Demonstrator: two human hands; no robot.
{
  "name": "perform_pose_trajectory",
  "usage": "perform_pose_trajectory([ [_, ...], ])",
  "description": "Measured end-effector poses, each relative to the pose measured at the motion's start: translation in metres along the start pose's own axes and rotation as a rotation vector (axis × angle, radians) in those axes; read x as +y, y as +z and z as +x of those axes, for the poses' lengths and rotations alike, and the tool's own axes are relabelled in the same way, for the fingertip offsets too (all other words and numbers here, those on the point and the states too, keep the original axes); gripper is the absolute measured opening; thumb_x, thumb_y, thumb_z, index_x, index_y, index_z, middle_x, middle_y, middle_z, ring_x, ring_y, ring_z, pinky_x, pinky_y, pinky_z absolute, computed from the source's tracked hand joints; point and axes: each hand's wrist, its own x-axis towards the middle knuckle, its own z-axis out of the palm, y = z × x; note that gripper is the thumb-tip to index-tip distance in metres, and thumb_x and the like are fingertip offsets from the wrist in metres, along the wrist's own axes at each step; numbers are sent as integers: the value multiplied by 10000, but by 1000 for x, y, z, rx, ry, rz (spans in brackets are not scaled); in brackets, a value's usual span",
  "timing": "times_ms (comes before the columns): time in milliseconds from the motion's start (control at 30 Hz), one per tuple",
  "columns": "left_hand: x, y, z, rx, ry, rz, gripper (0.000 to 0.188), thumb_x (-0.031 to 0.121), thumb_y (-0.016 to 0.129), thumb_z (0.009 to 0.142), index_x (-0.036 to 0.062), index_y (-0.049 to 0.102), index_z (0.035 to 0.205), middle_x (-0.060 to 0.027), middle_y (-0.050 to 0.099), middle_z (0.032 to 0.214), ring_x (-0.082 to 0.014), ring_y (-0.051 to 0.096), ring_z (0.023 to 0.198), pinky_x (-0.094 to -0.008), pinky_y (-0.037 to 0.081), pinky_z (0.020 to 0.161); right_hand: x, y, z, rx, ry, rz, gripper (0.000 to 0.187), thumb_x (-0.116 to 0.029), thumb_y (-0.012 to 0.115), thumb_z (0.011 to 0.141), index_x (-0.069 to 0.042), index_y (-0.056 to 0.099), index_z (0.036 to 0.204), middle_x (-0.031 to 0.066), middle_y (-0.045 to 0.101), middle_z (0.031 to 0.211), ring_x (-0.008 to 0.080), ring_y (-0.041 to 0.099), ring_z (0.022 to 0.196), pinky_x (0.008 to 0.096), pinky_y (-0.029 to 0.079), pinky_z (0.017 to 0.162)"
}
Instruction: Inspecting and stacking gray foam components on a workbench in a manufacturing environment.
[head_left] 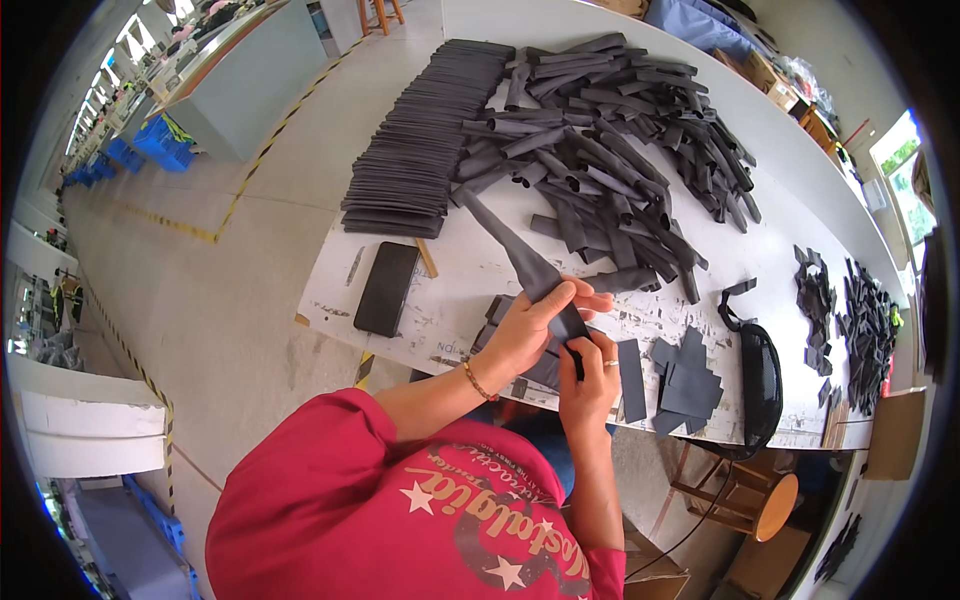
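Observation:
My left hand (525,335) is closed on a long dark grey strip of sheet material (520,255), thumb on top. The strip's far part sticks out forward and to the left over the white table (330,270). At its near end my right hand (590,385) pinches the same strip, close beside the left. Below my hands, dark folded pieces (492,325) lie at the table's near edge, partly hidden. Right of my right hand are a flat dark rectangle (632,380) and a loose stack of dark flat pieces (690,380).
A long row of stacked dark pieces (430,130) stands at the far left, beside a big heap of curled dark strips (610,170). A black phone-like slab (387,290) lies left. To the right sit a glossy black curved object with a strap (762,380) and a wooden stool (775,505).

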Motion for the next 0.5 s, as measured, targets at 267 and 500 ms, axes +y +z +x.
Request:
perform_pose_trajectory([
  [267,13,-18,1,112,-64,-130,259,262,565,976,33,600,1092,-154,683,1056,-244,626,1081,-364,462,928,-10,7,0,-36,-54,-58,200,27,692,772,-38,621,948,161,580,999,343,585,854,411,483,710],
  [500,-10,-3,-11,86,-106,-168,299,259,548,984,15,573,1156,-107,683,947,-265,598,1119,-370,500,900,-7,10,4,-38,-85,-95,210,15,703,756,-56,631,940,168,562,1022,353,567,883,433,477,736],
])
